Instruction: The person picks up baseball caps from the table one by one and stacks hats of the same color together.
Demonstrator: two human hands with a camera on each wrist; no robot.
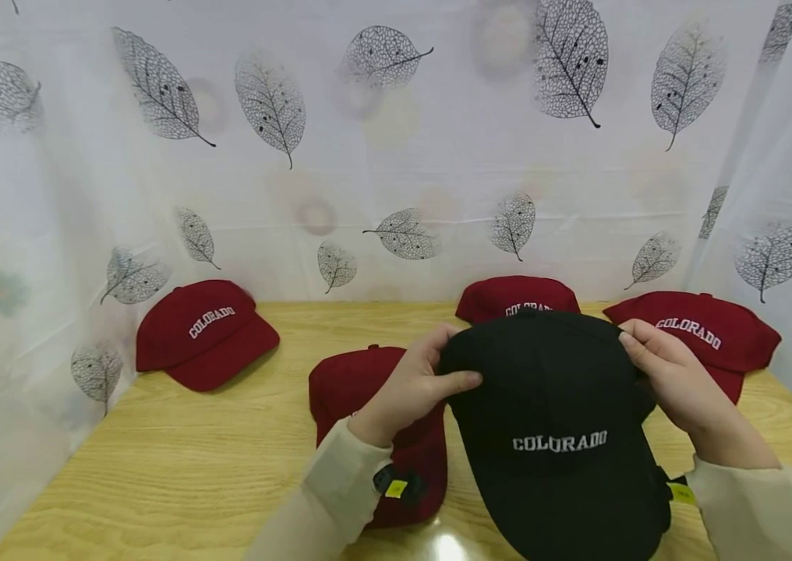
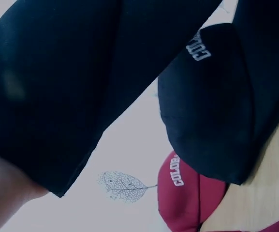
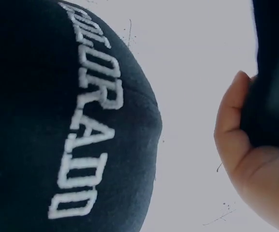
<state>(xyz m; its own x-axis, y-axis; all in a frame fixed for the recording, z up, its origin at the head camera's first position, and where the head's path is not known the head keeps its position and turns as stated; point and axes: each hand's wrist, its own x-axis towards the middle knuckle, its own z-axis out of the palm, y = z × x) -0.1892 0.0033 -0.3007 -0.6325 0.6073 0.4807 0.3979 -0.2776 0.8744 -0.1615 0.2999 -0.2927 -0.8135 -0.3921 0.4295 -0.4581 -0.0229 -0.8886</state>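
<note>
Both hands hold up a black cap (image 1: pixel 550 389) with white COLORADO lettering, its brim pointing down. My left hand (image 1: pixel 417 382) pinches the crown's left side, thumb on the front and fingers behind. At the upper right edge, my right hand (image 1: pixel 677 382) grips it between thumb and fingers. A second black cap (image 2: pixel 207 111) with the same lettering stands beyond the held one in the left wrist view. In the right wrist view its lettered front (image 3: pixel 100 116) is close up; in the head view it is mostly hidden. Beside my left forearm sits a red cap (image 1: pixel 354 382), partly covered by it.
More red COLORADO caps stand on the wooden table (image 1: pixel 157 467): one at the back left (image 1: pixel 206 335), one behind the held cap (image 1: pixel 518 296) and one at the right (image 1: pixel 705 335). A white leaf-patterned curtain (image 1: pixel 396 171) hangs behind and along the sides.
</note>
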